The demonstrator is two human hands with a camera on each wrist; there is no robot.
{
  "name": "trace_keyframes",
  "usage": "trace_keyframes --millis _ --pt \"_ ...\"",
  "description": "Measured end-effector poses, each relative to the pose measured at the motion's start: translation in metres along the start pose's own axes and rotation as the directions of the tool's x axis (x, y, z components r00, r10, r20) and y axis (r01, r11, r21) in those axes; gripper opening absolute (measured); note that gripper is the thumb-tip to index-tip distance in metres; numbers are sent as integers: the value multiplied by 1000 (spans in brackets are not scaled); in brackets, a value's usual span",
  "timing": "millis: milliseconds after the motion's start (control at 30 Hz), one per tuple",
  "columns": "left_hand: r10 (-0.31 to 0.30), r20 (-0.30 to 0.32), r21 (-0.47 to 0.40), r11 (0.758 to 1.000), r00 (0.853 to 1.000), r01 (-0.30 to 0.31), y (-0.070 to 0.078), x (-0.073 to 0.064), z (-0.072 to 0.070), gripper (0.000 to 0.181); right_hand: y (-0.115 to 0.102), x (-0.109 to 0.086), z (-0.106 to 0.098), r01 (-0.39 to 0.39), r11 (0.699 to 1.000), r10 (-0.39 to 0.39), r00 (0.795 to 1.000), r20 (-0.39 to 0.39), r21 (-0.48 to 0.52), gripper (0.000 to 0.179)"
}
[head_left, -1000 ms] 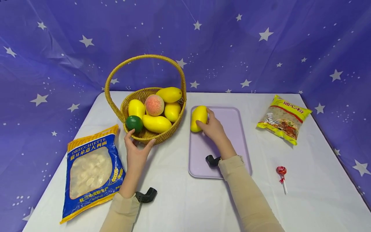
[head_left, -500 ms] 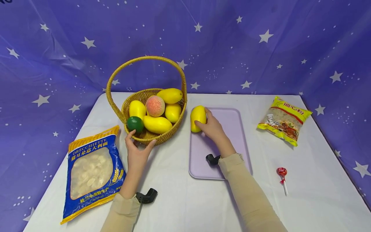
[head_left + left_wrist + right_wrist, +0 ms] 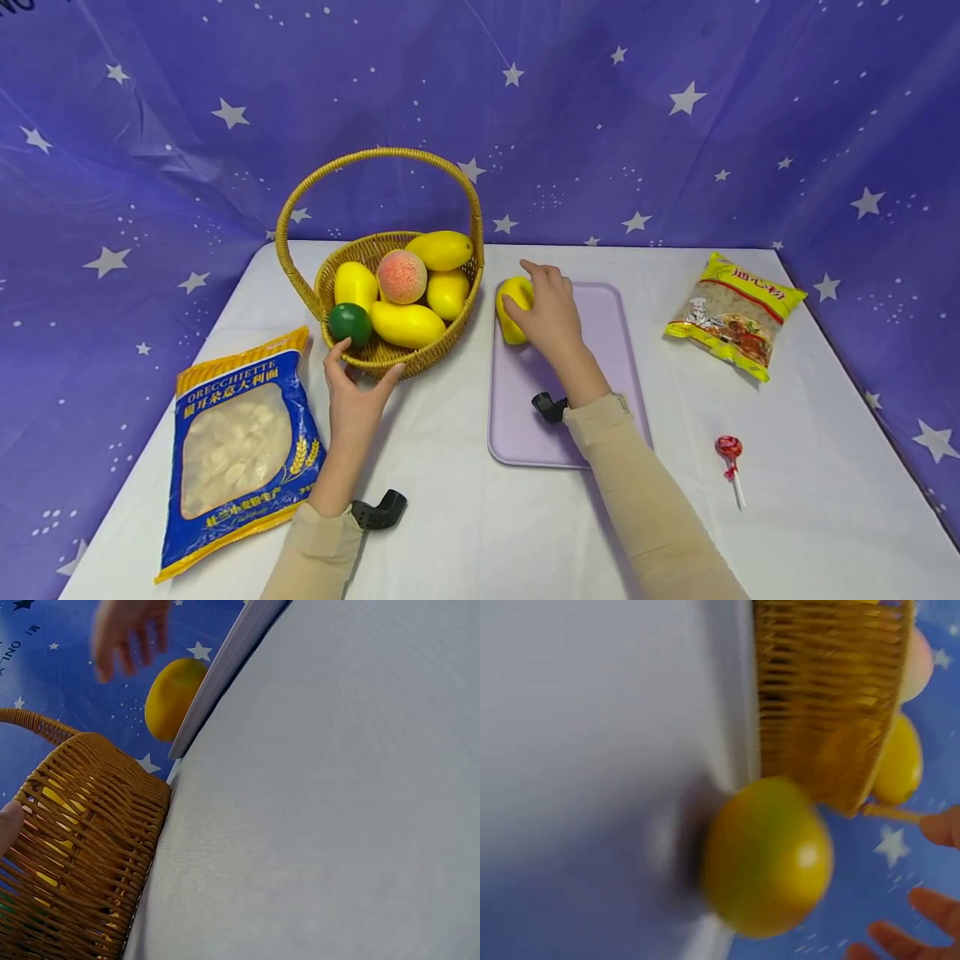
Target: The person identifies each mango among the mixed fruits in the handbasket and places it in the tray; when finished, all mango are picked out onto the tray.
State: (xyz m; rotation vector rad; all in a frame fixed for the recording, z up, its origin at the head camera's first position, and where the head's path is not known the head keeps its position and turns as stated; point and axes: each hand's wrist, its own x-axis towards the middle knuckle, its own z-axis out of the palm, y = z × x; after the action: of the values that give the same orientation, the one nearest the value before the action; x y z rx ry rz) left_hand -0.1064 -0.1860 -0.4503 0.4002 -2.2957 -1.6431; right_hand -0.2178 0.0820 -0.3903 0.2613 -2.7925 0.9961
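Note:
A yellow mango lies at the left edge of a lilac tray. My right hand hovers just over and beside it, fingers spread; the left wrist view shows a gap between that hand and the mango. The right wrist view also has the mango apart from the fingers. My left hand holds the near rim of a wicker basket, thumb and fingertips at the rim. Several yellow mangoes, a peach and a dark green fruit fill it.
A blue bag of orecchiette lies left of my left arm. On the right are a yellow pasta bag and a red lollipop. The basket's tall handle arches up. A starry purple cloth hangs behind the table.
My right hand has let go of the mango and lifted slightly up and to the right. The mango stays on the tray's left edge. The left hand keeps its place at the basket.

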Motion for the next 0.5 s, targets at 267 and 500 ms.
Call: trace_keyframes --millis 267,500 --pt "35 -24 6 999 999 -35 1 -1 -1 84 -48 7 -4 294 955 -295 955 -13 -48 54" --pt "31 -17 -5 999 999 -31 1 -1 2 84 -82 31 0 424 837 -421 903 89 -346 56"
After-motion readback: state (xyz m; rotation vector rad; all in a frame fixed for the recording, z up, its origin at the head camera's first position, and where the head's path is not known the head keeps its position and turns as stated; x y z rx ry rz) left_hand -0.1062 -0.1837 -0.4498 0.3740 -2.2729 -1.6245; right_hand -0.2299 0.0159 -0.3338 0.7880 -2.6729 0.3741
